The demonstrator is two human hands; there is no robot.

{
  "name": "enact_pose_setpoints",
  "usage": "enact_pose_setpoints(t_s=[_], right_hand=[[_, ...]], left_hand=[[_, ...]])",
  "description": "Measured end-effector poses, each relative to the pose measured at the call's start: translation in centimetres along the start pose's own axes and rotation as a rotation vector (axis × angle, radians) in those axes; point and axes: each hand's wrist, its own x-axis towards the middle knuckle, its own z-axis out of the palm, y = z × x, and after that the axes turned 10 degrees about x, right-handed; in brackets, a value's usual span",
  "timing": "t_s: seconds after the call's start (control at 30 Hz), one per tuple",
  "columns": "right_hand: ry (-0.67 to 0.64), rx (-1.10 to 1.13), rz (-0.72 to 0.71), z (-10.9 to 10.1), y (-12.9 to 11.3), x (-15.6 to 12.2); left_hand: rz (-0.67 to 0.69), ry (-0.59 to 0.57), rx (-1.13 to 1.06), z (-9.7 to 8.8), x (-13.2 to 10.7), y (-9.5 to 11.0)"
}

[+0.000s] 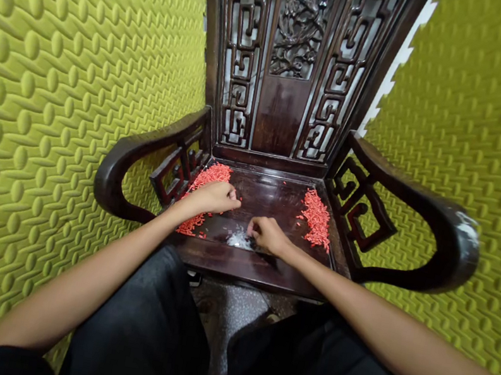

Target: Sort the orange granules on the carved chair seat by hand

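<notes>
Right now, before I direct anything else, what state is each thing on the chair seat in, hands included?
left hand: fingers bunched, over the left red grains
right hand: fingertips down at the white grains' edge
white grains: small loose heap, front of seat
left red grains: loose strip, running under the left hand
right red grains: loose elongated heap
chair seat: dark wood, stray red grains scattered

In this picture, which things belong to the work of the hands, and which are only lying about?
Part of the work:
left hand
right hand
red grains
small white heap of grains
dark wooden chair seat

Only around:
carved chair back
curved armrests
green studded foam panels
black trousers
</notes>
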Motion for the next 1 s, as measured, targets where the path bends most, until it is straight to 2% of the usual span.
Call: enact_pose_setpoints(t_s=[0.2, 0.33, 0.47, 0.73, 1.0], right_hand=[[0.039, 0.072, -0.009, -1.2, -1.7, 0.2], [0.061, 0.089, -0.012, -1.6, -2.0, 0.2], [0.048, 0.102, -0.015, -1.7, -1.8, 0.3], [0.017, 0.201, -0.030, -2.7, -2.4, 0.2], [0.102, 0.267, -0.074, -3.7, -3.4, -0.3]], left_hand=[[0.121, -0.012, -0.233, -0.4, -1.4, 3.2], [0.155, -0.022, -0.419, -0.5, -1.9, 4.4], [0.126, -0.005, -0.633, -0.5, -2.8, 4.9], [0.118, -0.005, -0.768, 0.1, -6.4, 4.9], [0.015, 0.013, -0.886, -0.4, -6.7, 4.9]])
